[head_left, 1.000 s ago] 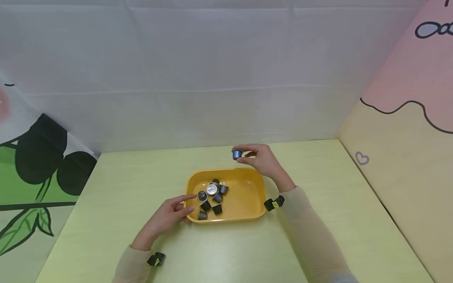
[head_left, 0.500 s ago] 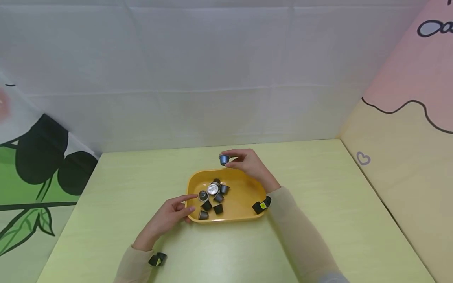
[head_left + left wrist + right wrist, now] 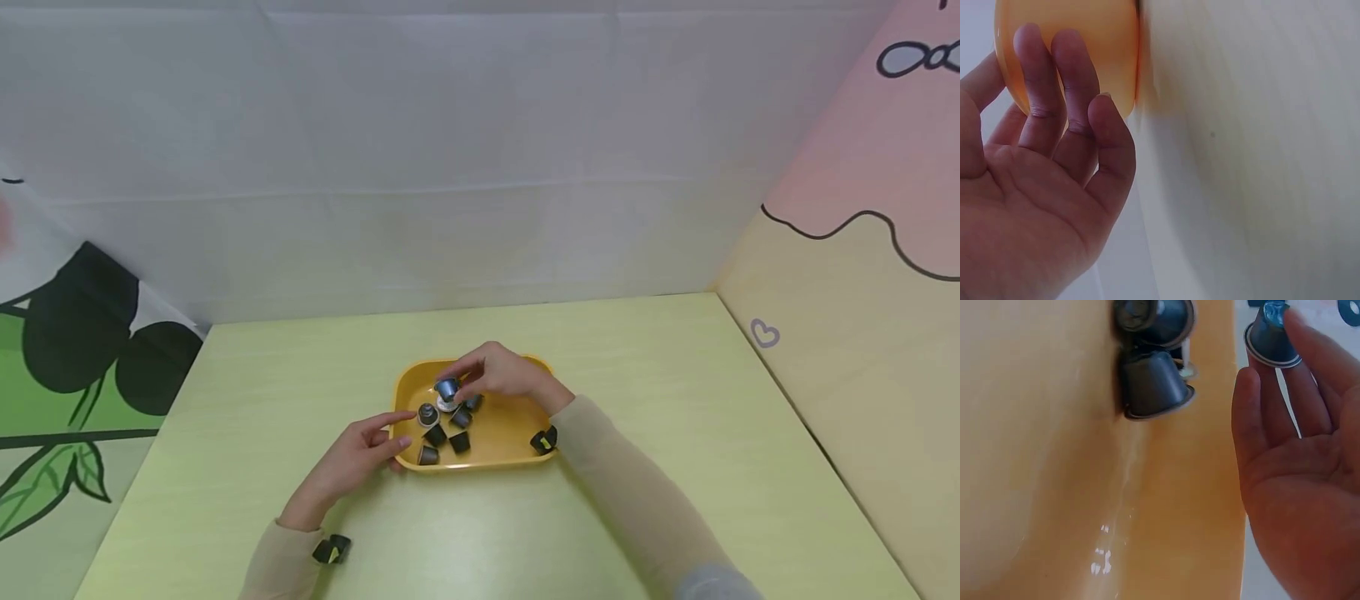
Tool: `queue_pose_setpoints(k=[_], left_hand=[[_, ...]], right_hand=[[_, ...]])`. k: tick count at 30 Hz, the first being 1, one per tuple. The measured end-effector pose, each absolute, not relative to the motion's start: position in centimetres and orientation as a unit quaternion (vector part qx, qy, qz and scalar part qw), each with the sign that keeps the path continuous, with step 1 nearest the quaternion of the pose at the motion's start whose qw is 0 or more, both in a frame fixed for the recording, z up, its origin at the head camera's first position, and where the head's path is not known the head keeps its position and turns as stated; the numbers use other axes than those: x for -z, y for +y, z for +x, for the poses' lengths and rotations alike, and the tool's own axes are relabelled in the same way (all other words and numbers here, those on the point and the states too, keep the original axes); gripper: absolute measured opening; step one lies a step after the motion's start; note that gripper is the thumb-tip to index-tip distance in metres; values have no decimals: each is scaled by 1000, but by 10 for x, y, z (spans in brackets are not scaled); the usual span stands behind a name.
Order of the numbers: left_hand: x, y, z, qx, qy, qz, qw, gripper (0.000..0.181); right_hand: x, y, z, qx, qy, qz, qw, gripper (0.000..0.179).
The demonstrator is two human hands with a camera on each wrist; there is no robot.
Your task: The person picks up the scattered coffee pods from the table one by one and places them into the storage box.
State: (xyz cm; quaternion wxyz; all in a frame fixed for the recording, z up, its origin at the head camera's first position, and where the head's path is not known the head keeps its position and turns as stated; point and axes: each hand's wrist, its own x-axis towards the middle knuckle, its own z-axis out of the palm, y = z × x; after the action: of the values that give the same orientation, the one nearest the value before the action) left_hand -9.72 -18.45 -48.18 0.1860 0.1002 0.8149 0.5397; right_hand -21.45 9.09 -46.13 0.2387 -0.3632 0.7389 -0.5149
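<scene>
My right hand (image 3: 501,375) pinches a blue coffee capsule (image 3: 447,389) between thumb and fingertips, over the left half of a yellow tray (image 3: 506,432). In the right wrist view the held capsule (image 3: 1270,340) has its silver rim toward the palm. My left hand (image 3: 358,458) holds the tray's left front corner, index finger and thumb over the rim. Its other fingers (image 3: 1075,81) lie against the outer wall in the left wrist view. Several dark capsules (image 3: 459,442) lie in the tray's left half. A silver-lidded one (image 3: 446,405) is partly hidden below the held capsule.
The tray sits on a pale yellow-green table (image 3: 637,358). A grey-white cloth wall (image 3: 450,167) rises behind, and printed panels flank both sides, pink and cream (image 3: 862,333) on the right.
My right hand has moved left and toward me with the blue capsule, from behind the tray to over the capsules in it. The left hand has stayed at the tray's corner.
</scene>
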Motion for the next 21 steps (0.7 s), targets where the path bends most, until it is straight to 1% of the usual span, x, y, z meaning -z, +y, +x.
queue_pose_setpoints(k=[6, 13, 21], left_hand=[[482, -184, -97, -539, 815, 107, 182, 50], [479, -183, -96, -541, 815, 104, 182, 49], [476, -182, -96, -550, 808, 107, 182, 50]], right_hand=[[461, 82, -210, 445, 757, -409, 247, 31], [462, 80, -208, 421, 765, -414, 256, 33], [462, 80, -209, 443, 753, -405, 269, 35]])
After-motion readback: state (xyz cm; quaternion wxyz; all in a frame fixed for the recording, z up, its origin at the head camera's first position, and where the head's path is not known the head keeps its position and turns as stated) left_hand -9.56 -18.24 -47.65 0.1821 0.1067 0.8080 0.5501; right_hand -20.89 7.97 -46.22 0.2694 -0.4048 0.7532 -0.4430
